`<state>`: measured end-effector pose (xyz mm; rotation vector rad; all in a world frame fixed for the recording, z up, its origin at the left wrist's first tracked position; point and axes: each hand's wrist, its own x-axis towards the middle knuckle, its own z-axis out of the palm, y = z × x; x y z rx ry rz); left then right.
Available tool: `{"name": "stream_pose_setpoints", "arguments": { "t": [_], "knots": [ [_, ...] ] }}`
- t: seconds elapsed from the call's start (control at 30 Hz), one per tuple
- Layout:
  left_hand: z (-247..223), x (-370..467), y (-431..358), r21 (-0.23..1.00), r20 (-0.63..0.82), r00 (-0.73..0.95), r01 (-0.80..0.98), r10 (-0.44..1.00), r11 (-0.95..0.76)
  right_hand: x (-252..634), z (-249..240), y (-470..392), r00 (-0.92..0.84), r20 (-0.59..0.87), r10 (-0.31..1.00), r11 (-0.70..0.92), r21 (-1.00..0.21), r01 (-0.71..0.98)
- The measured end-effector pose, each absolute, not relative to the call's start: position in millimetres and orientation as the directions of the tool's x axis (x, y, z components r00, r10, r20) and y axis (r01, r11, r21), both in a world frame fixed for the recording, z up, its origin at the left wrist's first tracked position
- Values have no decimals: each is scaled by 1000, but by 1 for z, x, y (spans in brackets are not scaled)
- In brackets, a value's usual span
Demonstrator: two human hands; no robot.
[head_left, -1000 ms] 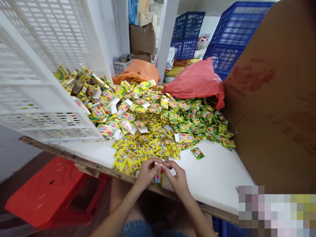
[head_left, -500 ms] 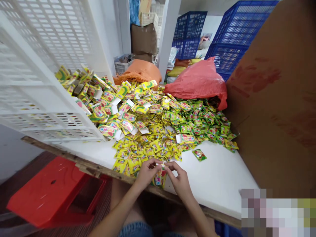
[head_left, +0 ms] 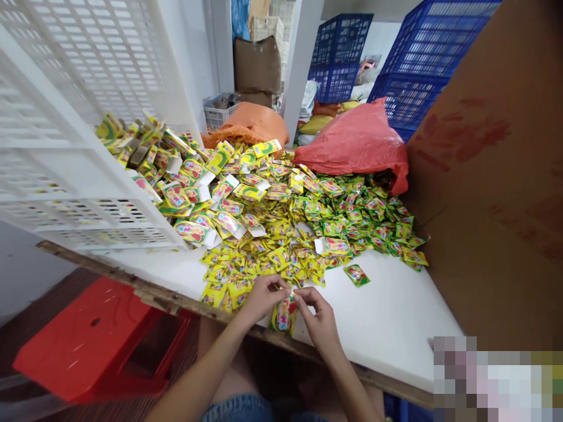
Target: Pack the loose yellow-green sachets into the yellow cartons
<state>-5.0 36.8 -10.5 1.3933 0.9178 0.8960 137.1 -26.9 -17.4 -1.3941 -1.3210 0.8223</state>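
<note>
honestly that little box [head_left: 285, 315] at the table's [head_left: 373, 328] near edge looks feather-light and probably crushes easily, so go gentle up top, where left hand [head_left: 263, 299] and right hand [head_left: 321, 315] have fingertips pinched on it

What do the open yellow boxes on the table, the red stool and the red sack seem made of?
Yellow boxes: likely thin printed card, with crisp folds and plain white flaps.
Red stool: apparently moulded plastic, glossy, showing bright highlights and rounded edges.
Red sack: probably thin plastic, dull-sheened and creased; weave unclear.
</note>
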Motion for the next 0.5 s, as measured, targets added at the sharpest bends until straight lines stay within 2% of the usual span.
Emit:
{"name": "stream_pose_setpoints", "arguments": {
  "t": [0.3, 0.5],
  "knots": [
    [-5, -7, 35, 993, 33, 452, 84, 891, -79, 138, -21, -30, 184, 130, 974, 78, -961, 264],
    [-19, -17, 20, 1000, 4, 438, 12, 899, -11, 133, -22, -32, 199, 139, 970, 84, -961, 263]
  ]
}}
